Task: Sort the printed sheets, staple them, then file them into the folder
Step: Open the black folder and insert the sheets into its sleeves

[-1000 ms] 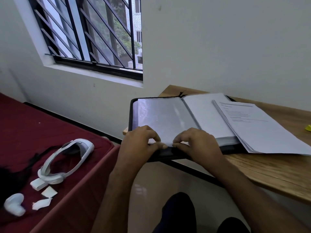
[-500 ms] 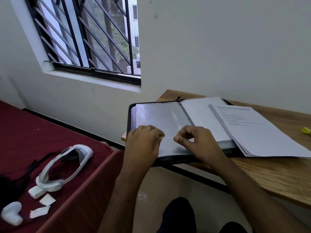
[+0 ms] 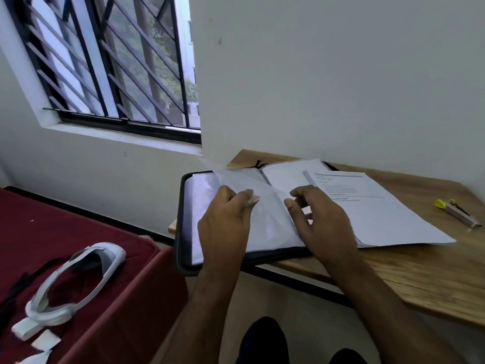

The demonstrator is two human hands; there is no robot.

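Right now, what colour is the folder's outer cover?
Black, best seen along the folder left edge in the head view.

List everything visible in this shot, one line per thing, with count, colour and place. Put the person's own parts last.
folder: one, black cover, lying open over the left end of the desk
clear sleeve: one, translucent, lifted from the folder's left side
printed sheets: one stack, white, on the folder's right side and the desk
desk: one, wooden, against the wall at right
stapler: one, grey with a yellow end, on the desk at far right
head strap: one, white, on the red cloth at left
red cloth: one, dark red, covering the surface at left
window: one, black bars, upper left
left hand: pinching the sleeve
right hand: fingers curled over the folder's spine; grip unclear
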